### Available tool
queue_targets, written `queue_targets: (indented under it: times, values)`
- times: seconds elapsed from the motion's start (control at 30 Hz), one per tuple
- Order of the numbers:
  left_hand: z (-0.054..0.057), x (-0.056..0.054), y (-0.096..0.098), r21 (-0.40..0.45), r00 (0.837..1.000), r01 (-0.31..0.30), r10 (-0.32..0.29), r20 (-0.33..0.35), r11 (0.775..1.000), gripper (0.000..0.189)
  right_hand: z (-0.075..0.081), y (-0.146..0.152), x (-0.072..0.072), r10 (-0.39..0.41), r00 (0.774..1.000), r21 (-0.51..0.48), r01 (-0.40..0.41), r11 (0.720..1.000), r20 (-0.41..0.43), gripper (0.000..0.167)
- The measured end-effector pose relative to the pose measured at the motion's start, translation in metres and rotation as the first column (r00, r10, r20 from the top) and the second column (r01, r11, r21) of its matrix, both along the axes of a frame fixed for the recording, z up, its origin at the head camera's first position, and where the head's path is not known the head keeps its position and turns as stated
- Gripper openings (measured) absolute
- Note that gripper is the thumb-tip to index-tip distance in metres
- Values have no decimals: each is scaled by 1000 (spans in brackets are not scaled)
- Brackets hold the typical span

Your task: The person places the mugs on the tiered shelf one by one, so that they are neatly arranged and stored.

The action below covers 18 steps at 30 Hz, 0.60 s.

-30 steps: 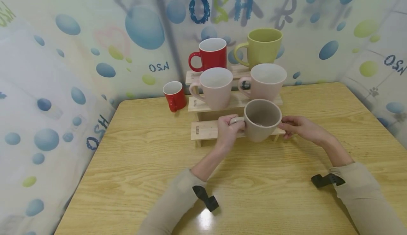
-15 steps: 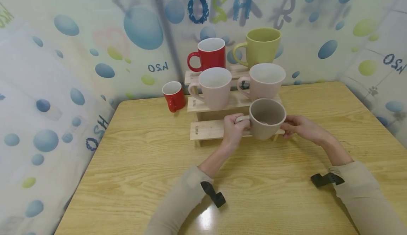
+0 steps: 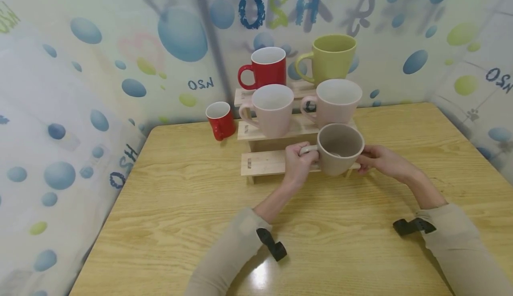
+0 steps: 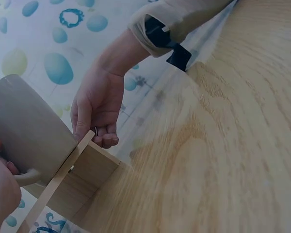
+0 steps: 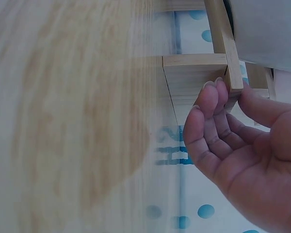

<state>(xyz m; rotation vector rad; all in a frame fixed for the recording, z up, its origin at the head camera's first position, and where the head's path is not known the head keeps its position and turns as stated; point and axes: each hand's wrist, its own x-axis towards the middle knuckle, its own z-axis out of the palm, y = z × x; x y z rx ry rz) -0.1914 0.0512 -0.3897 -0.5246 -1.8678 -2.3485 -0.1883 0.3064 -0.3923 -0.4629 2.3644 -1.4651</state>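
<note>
A greyish-beige mug [image 3: 336, 164] sits at the right end of the lowest step of a tiered wooden rack [image 3: 262, 163]. My left hand [image 3: 297, 167] grips its handle from the left, fingers curled round it. In the left wrist view, the mug's base [image 4: 63, 154] meets the step's board. My right hand [image 3: 386, 162] pinches the right end of that same step. The right wrist view shows its thumb above the board [image 5: 225, 46] and its fingers curled beneath. Two pale pink mugs stand behind on the middle step, the left one [image 3: 273, 115] and the right one [image 3: 335, 107].
On the top step stand a red mug [image 3: 272, 74] and a yellow-green mug [image 3: 332, 62]. A small red mug [image 3: 221, 124] rests on the wooden table [image 3: 188, 198] left of the rack. Patterned walls [image 3: 180, 33] close in behind and at the sides.
My left hand has moved the beige mug to the right along the lowest step and slightly back. The right hand has kept its place at the step's end.
</note>
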Motion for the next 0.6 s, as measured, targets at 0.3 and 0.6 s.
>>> queue_targets:
  times: [0.3, 0.6]
  values:
    - [3, -1, -9, -139, 997, 42, -49, -51, 989, 38, 1, 1, 1, -2, 1000, 21, 2, 1000, -9, 38]
    - [8, -2, -19, -258, 994, 74, -92, -56, 963, 13, 1, -1, 1, -5, 1000, -2, 5, 1000, 1, 39]
